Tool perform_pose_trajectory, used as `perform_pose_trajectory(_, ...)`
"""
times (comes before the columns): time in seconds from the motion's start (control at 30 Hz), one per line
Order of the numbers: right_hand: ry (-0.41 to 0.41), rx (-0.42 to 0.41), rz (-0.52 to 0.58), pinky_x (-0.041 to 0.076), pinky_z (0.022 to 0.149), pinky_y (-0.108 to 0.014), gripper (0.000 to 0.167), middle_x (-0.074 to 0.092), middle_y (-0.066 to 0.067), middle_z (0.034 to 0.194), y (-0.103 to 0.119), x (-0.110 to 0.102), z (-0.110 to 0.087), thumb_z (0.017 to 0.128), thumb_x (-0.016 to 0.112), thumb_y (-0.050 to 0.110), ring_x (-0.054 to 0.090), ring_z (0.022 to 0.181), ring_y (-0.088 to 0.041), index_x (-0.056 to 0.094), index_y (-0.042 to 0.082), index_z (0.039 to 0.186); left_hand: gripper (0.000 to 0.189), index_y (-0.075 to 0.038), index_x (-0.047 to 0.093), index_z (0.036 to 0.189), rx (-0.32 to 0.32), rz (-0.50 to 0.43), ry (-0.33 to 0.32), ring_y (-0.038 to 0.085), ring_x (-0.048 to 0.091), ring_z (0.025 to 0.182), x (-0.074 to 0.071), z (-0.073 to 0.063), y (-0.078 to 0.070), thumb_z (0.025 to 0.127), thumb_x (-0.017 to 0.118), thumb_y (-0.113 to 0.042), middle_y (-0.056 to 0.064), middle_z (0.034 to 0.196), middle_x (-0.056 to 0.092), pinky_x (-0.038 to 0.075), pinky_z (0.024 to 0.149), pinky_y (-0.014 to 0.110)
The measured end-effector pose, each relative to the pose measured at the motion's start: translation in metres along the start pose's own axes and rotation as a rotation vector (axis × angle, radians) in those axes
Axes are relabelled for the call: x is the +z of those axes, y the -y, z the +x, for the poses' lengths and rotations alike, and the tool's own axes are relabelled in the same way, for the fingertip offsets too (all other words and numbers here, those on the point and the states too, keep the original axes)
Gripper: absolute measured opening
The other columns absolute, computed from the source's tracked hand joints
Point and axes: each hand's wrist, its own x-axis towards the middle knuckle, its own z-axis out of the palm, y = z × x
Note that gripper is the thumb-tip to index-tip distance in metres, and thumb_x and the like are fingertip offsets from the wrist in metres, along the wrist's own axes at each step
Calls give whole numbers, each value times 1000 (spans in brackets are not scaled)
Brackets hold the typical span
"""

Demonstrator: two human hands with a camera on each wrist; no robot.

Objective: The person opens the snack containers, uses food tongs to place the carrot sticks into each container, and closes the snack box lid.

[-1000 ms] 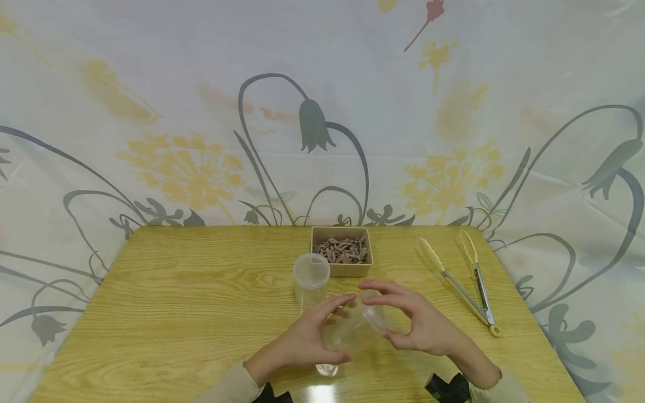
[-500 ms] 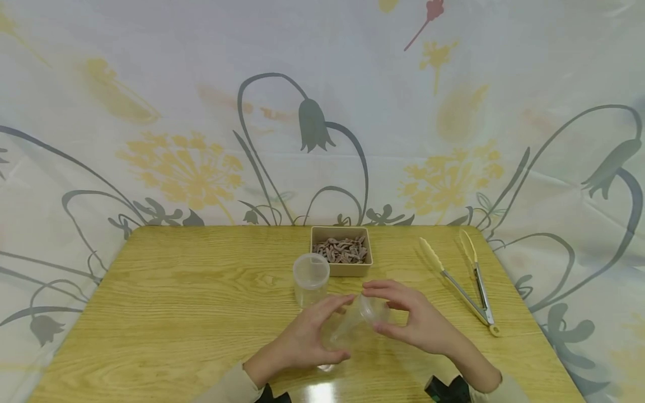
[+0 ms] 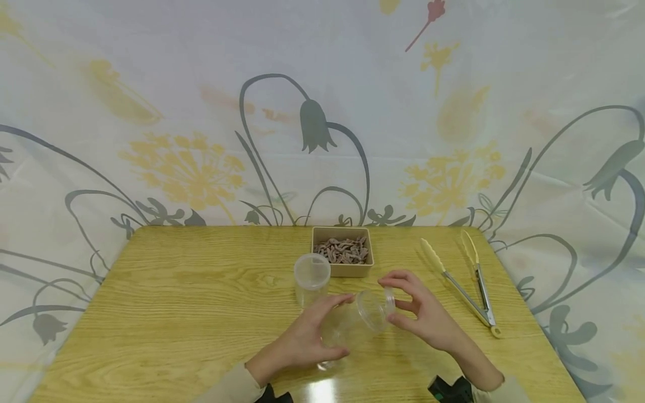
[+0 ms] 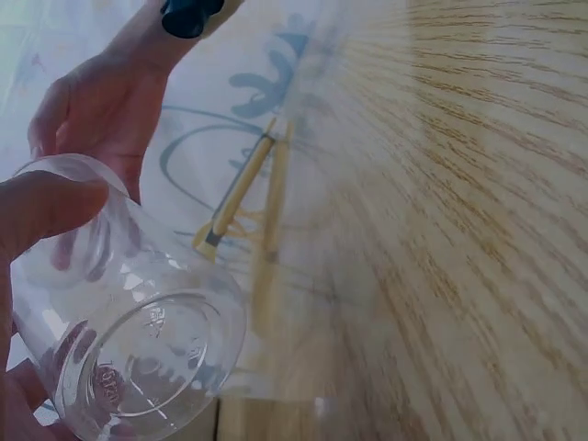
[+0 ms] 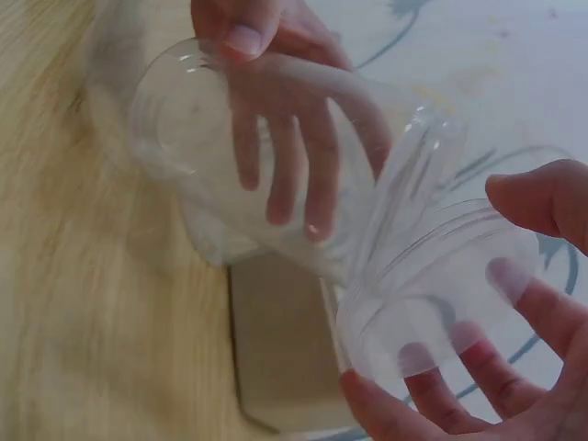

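A clear plastic jar (image 3: pixel 347 327) lies tilted in the air above the table, its mouth towards the right. My left hand (image 3: pixel 304 338) grips it round the body; its thumb and fingers show through the wall in the right wrist view. The jar's base (image 4: pixel 147 358) faces the left wrist camera, and I see nothing inside. My right hand (image 3: pixel 425 316) holds a clear round lid (image 5: pixel 450 285) by its edge, thumb on one side and fingertips on the other. The lid stands at an angle beside the jar's rim (image 3: pixel 370 310); whether their lower edges touch I cannot tell.
Behind my left hand stands a second clear jar with its lid on (image 3: pixel 311 274). A beige box (image 3: pixel 347 270) of brownish-grey, curled pieces (image 3: pixel 342 250) is at the back. Tongs (image 3: pixel 466 296) lie spread at the right. A flower-printed cloth (image 3: pixel 322 168) hangs behind the table.
My right hand has moved right and slightly up with the lid, which has come away from the jar's mouth, so the open rim shows. My left hand and the jar have hardly moved.
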Motion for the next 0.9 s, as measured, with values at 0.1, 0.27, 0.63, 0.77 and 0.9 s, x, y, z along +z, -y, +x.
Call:
perform_pose_trajectory(0.1, -54, 22, 56, 52, 93, -36, 51, 40, -18, 139, -11, 0, -7, 91, 64, -11, 46, 127, -12, 50, 1, 138, 96, -27, 35, 153, -27, 0, -18, 15, 46, 128, 4, 0, 2, 72, 88, -24, -10, 146, 47, 41, 106, 43)
perform_pose_trajectory(0.27, -133, 42, 181, 48, 97, -26, 47, 43, -5, 146, -27, 1, -20, 91, 61, -14, 48, 129, -17, 46, -9, 135, 98, -22, 33, 155, -79, -45, -40, 17, 48, 125, 12, 3, 2, 73, 87, -23, -1, 143, 50, 42, 104, 43)
perform_pose_trajectory(0.63, -180, 96, 234, 40, 104, -23, 44, 48, -11, 144, -60, -1, -37, 86, 67, -14, 48, 132, -14, 44, -17, 123, 102, -10, 32, 155, -125, -41, -88, 21, 51, 125, 28, 27, 4, 71, 88, -15, 7, 145, 50, 45, 101, 38)
perform_pose_trajectory(0.77, -226, 134, 188, 41, 102, -20, 41, 43, -28, 142, -70, -3, -40, 83, 71, -12, 49, 131, -11, 42, -16, 112, 98, -10, 34, 153, -142, -52, -126, 22, 51, 126, 34, 37, 6, 71, 88, -12, 8, 144, 51, 45, 102, 38)
perform_pose_trajectory(0.9, -272, 164, 166, 43, 100, -19, 39, 42, -29, 141, -79, -6, -41, 82, 72, -14, 51, 129, -9, 43, -14, 108, 97, -16, 35, 152, -170, -86, -160, 23, 49, 129, 39, 46, 9, 71, 87, -11, 9, 145, 51, 43, 105, 41)
